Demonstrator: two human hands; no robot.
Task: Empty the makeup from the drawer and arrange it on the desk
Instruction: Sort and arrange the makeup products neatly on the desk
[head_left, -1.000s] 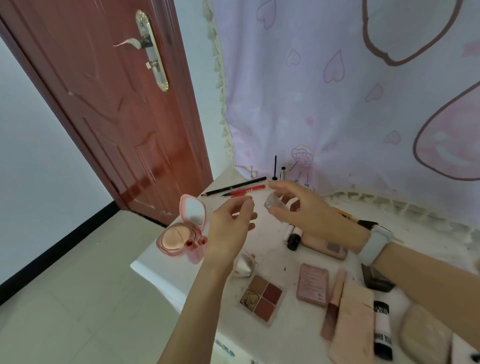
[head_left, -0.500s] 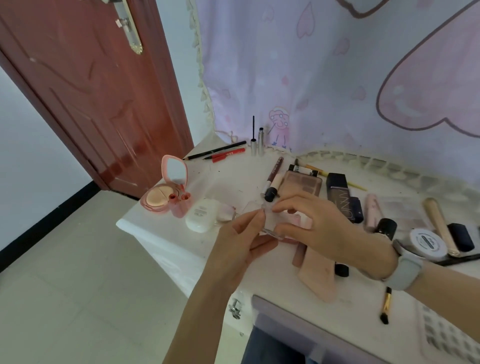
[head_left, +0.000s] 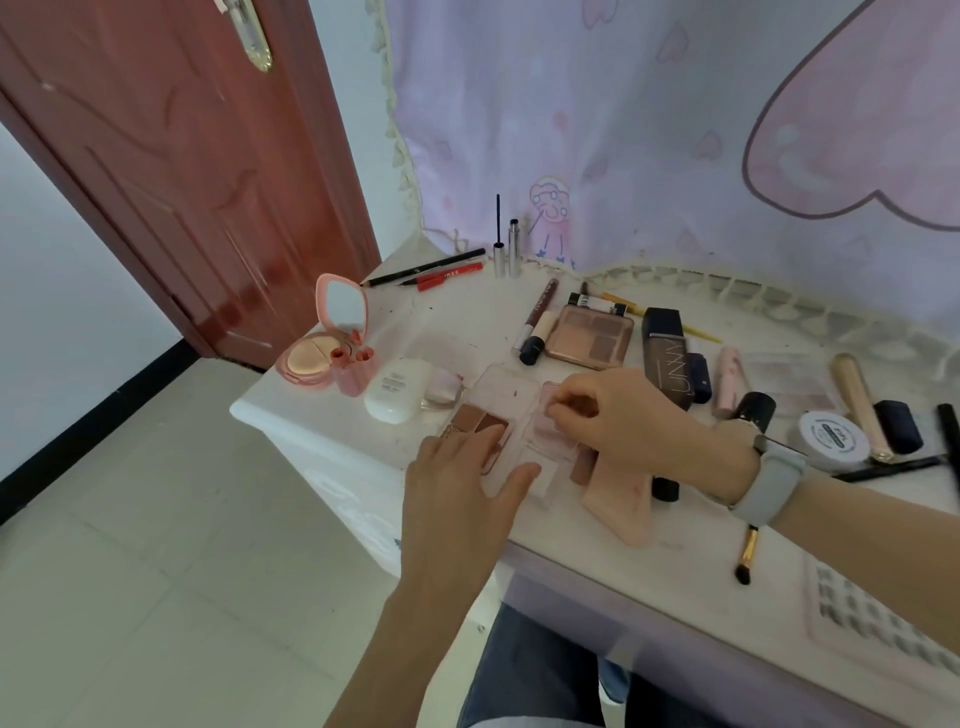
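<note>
Head view, looking down on a white desk (head_left: 597, 582) strewn with makeup. Near the front edge, a small clear-lidded eyeshadow palette with brown and pink pans (head_left: 501, 415), lying flat between both hands. Left hand (head_left: 457, 499) laid over its near left corner, fingers nearly straight and relaxed, thumb stretched along the near edge; pressing rather than gripping. Right hand (head_left: 618, 415), grey watch band (head_left: 769, 480) on the wrist, curled over the palette's right side, fingertips bent down in a pinch at something small and pale; what exactly is pinched is too blurred to tell. Just left of the palette, a white rounded compact case (head_left: 397, 389), and beyond it an open pink cushion compact with an upright mirror (head_left: 324, 343). Behind the hands, a rose-gold square eyeshadow palette (head_left: 592, 332) and a dark rectangular foundation bottle (head_left: 667, 358). Further right, a white round jar with a printed lid (head_left: 831, 439). At the back, against the pink heart-print curtain (head_left: 675, 130), two slim silver mascara tubes standing upright (head_left: 506, 254).
</note>
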